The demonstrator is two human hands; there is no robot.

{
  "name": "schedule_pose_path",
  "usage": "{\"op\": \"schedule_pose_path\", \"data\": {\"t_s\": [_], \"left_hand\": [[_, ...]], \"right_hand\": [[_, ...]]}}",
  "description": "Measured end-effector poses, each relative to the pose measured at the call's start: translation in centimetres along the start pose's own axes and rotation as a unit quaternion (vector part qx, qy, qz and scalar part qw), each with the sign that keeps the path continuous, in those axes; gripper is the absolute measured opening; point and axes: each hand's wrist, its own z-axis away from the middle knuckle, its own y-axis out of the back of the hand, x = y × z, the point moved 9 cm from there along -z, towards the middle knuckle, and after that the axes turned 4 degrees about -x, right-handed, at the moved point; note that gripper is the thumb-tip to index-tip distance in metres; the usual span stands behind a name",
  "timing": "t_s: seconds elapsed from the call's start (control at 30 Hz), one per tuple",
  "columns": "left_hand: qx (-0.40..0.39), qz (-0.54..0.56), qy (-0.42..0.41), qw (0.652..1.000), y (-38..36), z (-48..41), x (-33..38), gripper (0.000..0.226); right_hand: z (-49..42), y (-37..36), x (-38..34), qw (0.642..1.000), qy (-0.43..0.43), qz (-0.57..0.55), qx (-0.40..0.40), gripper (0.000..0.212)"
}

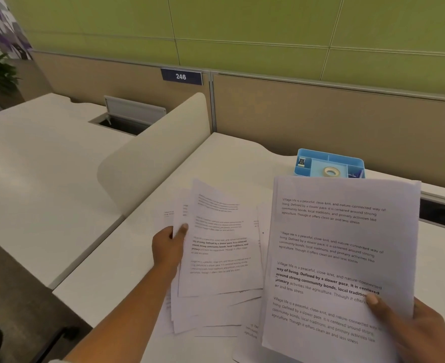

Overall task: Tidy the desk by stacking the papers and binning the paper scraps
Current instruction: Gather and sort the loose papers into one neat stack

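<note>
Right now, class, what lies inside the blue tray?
The blue tray holds a tape roll in its middle compartment and a small dark item at left. The sheets held by the right hand hide its front.

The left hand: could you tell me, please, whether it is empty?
No, the left hand pinches the edge of a sheet, while the right hand holds a stack.

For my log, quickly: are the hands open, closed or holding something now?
Left hand: closed, pinching the edge of a printed sheet.
Right hand: closed, holding the stack of papers.
</note>
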Motion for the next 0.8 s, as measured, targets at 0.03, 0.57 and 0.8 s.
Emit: {"op": "schedule_pose_path", "data": {"t_s": [0.03,0.57,0.8], "left_hand": [[-0.002,0.004,-0.008,1.000,-0.1,-0.1,0.2,0.048],[-0.023,-0.057,-0.151,0.987,-0.9,1.0,5.4,0.035],[-0.036,-0.143,-0.224,0.963,-0.8,2.1,9.1,0.020]], "right_hand": [[0.0,0.0,-0.1,1.000,0.001,0.003,-0.001,0.007],[-0.1,0.1,-0.2,1.000,0.003,0.001,0.001,0.005],[-0.6,-0.1,0.2,1.000,0.007,0.006,-0.005,0.006]]}}
